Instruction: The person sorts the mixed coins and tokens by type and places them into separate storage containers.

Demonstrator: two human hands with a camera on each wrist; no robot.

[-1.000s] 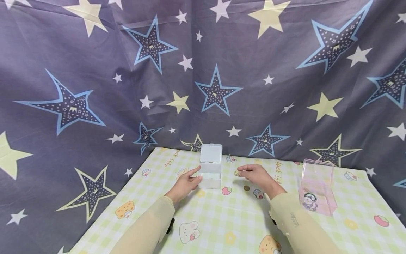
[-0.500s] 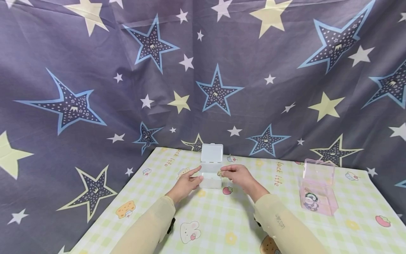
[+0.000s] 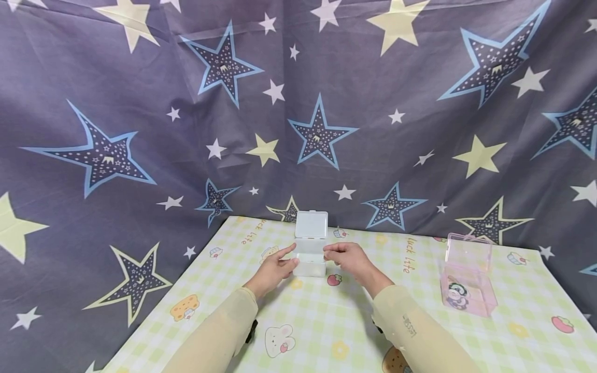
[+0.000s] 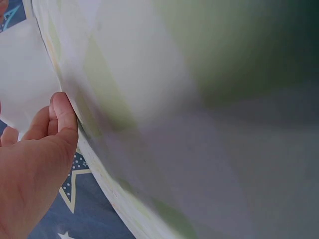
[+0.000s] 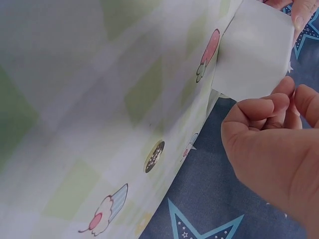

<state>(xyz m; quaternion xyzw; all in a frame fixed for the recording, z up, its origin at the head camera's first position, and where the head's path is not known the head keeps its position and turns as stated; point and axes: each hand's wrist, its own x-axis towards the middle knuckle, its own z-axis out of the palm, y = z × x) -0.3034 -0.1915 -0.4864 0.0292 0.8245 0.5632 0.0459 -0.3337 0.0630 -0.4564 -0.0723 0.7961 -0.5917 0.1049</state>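
In the head view a small white box stands on the table with its lid raised at the back. My left hand holds the box's left side, its thumb at the front corner and index finger farther back. Across from it, my right hand has curled fingers right at the box's right rim. In the right wrist view that hand's thumb and index fingertips stand by the rim of the white box; I cannot tell whether they still pinch the small gold-brown piece. A gold-rimmed dark round disc lies on the table.
A clear pink box with its lid raised stands on the right, holding several round patterned discs. The checked tablecloth has printed cartoons. A dark star-patterned curtain hangs directly behind the table.
My right hand has moved left to the white box's rim, carrying a small gold-brown piece that no longer shows. The disc on the table is now hidden in the head view. My left hand stays put.
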